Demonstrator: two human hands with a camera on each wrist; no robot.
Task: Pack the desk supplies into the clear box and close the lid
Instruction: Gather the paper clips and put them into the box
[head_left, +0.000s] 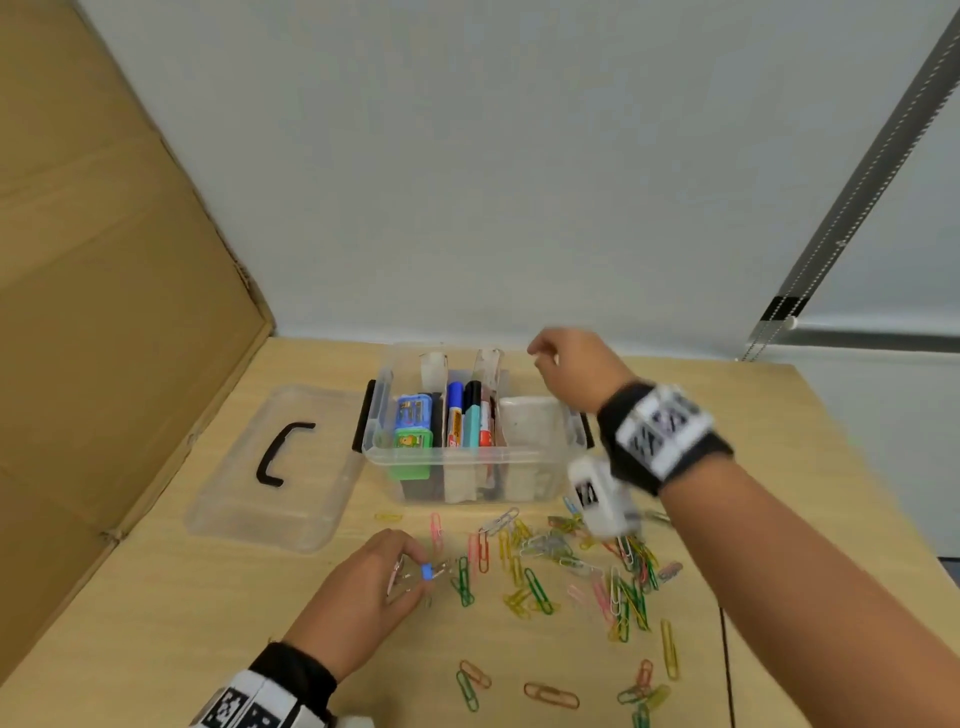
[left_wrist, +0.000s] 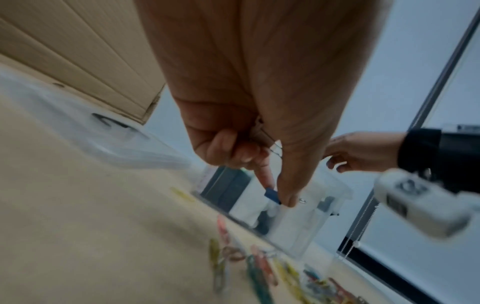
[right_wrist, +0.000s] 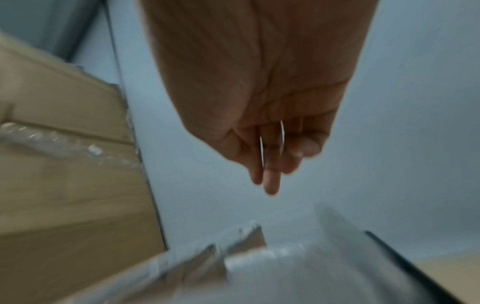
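Left hand (head_left: 371, 577) low on the worktop (head_left: 218, 618) just in front of the clear box (head_left: 470, 457), grip pinching a small blue binder clip (head_left: 426, 572), a few clips bunched in the curled fingers; box lying up and right from that grip. Right hand (head_left: 569, 371) over the box's empty right compartment, fingers loosely extended, holding nothing visible. Paper clips (head_left: 566, 566) scattered in front of the box, lid (head_left: 275, 467) flat to its left, room above the box open.

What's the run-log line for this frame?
left hand: pinches small blue binder clip | right hand: above clear plastic box, grip unclear | clear lid: off | coloured paper clips: loose on desk
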